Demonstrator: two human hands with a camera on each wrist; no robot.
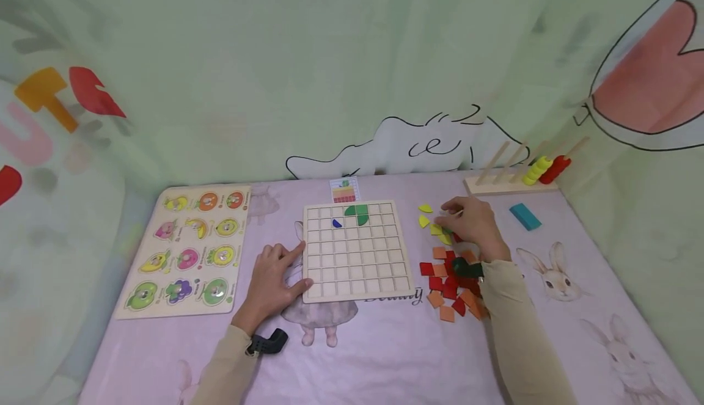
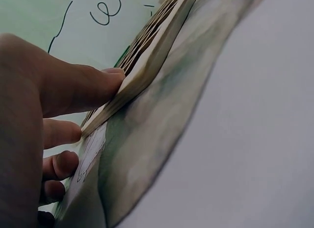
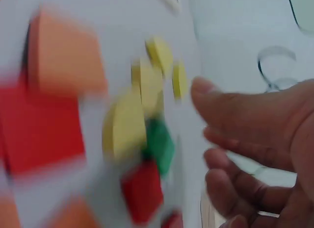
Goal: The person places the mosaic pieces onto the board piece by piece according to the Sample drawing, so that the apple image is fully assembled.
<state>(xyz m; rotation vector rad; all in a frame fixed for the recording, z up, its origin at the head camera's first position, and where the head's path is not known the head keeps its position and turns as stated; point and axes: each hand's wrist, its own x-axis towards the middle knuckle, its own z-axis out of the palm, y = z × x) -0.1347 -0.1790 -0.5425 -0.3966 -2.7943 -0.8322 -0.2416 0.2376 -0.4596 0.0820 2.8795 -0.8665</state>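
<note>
A square wooden grid board (image 1: 357, 255) lies flat before me. Several green pieces (image 1: 361, 211) and a small blue piece (image 1: 337, 223) sit on its upper squares. My left hand (image 1: 273, 280) touches the board's left edge with thumb and index finger; in the left wrist view the thumb (image 2: 93, 88) rests on the board's rim. To the right, my right hand (image 1: 472, 223) hovers beside the loose yellow pieces (image 1: 423, 221), thumb and fingers apart. In the right wrist view, nothing shows between them, and a green piece (image 3: 159, 144) lies near a yellow one.
Loose red pieces (image 1: 426, 269) and orange pieces (image 1: 447, 314) lie right of the board. A small pattern card (image 1: 344, 190) is behind it. A fruit puzzle board (image 1: 187, 252) lies left; a bead rack (image 1: 514, 186) and a teal block (image 1: 525, 216) stand to the right.
</note>
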